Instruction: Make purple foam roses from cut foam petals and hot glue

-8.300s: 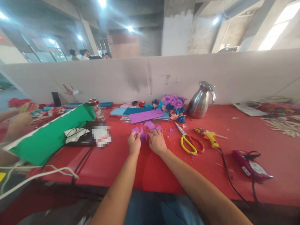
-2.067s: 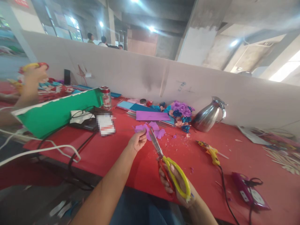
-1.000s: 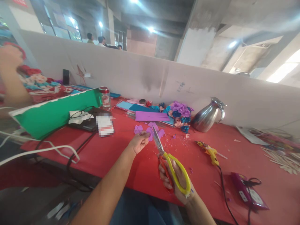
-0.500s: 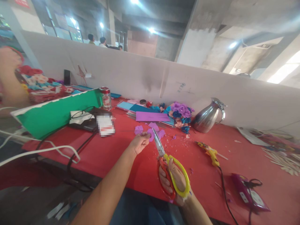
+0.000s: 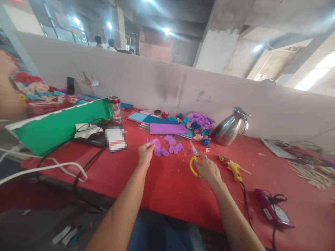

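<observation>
Between the fingertips of my left hand (image 5: 145, 153) is a purple paper petal (image 5: 155, 143), pinched at its edge. Just right of that hand, more cut purple pieces (image 5: 175, 147) are scattered on the red tabletop. My right hand (image 5: 208, 168) is over the scissors (image 5: 194, 150), its fingers on the handles. One yellow handle loop shows beside the hand; the other is hidden under it. The blades point away from me, toward the paper flowers, and look closed. Behind the cut pieces lies a flat purple paper strip (image 5: 167, 129).
Purple, blue and pink paper flowers (image 5: 200, 122) are heaped near a steel jug (image 5: 229, 127). A yellow glue gun (image 5: 234, 170) and a magenta box with a cord (image 5: 273, 209) lie to the right. Leftward are a green panel (image 5: 60, 127) and a glass jar (image 5: 116, 109). Another person's arm shows far left.
My right hand has turned over and moved up and right, lowering the scissors toward the table. My left hand has shifted left with a purple petal, away from the blades.
</observation>
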`<state>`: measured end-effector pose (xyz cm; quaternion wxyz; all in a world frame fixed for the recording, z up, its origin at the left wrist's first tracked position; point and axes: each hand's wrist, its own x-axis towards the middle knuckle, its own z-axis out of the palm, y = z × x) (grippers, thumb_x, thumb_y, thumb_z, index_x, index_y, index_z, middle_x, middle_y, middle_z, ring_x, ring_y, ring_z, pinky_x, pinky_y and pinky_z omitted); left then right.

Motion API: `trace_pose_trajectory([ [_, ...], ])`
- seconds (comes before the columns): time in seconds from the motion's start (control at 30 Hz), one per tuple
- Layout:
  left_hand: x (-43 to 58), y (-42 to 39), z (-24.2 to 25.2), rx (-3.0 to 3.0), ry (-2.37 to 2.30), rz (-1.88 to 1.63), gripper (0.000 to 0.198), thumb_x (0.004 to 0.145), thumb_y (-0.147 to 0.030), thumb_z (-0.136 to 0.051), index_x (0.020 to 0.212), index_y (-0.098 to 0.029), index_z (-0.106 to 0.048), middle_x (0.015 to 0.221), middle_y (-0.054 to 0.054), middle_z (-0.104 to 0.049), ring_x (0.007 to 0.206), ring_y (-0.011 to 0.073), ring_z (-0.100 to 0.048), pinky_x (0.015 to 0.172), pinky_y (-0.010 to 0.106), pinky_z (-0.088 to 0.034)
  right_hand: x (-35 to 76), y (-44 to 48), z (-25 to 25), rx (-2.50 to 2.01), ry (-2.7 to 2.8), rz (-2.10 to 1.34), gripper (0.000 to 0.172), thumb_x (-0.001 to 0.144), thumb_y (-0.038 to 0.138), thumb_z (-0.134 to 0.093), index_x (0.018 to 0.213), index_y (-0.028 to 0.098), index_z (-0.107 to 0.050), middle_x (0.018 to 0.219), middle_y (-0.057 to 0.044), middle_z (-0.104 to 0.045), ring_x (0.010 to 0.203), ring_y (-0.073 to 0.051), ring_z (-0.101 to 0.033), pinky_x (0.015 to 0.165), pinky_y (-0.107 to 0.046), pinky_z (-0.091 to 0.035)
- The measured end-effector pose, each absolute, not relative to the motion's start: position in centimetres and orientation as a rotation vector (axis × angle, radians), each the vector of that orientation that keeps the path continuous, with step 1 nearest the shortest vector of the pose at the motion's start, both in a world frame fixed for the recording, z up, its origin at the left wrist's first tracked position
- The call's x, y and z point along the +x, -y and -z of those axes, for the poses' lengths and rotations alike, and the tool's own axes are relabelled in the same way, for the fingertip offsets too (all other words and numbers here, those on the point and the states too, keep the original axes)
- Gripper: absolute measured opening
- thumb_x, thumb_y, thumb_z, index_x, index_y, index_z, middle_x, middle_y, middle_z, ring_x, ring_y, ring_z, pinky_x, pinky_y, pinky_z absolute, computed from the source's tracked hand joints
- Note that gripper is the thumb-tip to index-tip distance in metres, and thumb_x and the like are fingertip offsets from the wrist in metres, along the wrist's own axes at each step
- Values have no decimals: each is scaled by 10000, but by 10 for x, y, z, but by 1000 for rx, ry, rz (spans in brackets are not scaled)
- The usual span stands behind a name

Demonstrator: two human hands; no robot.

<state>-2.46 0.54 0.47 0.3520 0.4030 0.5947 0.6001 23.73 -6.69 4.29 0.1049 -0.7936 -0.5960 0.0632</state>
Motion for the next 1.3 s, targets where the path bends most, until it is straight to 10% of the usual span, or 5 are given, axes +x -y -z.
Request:
trace_pose_trajectory([
  [0.23, -20, 1, -7, 1772, -1875, -924, 212, 768, -177, -620, 949, -223, -720, 924, 81, -742, 861, 199, -659, 706, 243, -408, 239, 64, -51, -2475, 1863, 37, 384, 906, 377, -440, 1205, 179, -577, 1142, -177, -615, 1073, -322, -582, 814, -417, -446],
  [0.6, -18, 6, -9, 1919, -2101, -819, 231, 834, -258, -556, 672, -180, -702, 759, 105, -706, 693, 196, -610, 616, 262, -345, 146, 57, -50, -1584, 2517, -236, 398, 900, 256, -466, 1284, 184, -541, 1293, -107, -575, 1210, -236, -449, 996, -385, -350],
  [0.87, -13, 7, -10, 1779, -2009, -954, 325, 827, -173, -543, 1121, -195, -682, 965, 130, -737, 889, 236, -671, 742, 272, -431, 131, 50, -42, -1704, 2535, -221, 469, 871, 147, -385, 1326, 187, -492, 1371, -129, -502, 1206, -288, -419, 946, -468, -356],
  [1.3, -16, 13, -14, 1645, -1996, -1055, 150, 770, -142, -550, 836, -206, -668, 878, 89, -738, 858, 218, -668, 733, 267, -440, 128, 52, -35, -1717, 2348, -346, 646, 770, 86, -405, 1407, 192, -376, 1289, -134, -573, 1129, -290, -460, 890, -429, -386],
])
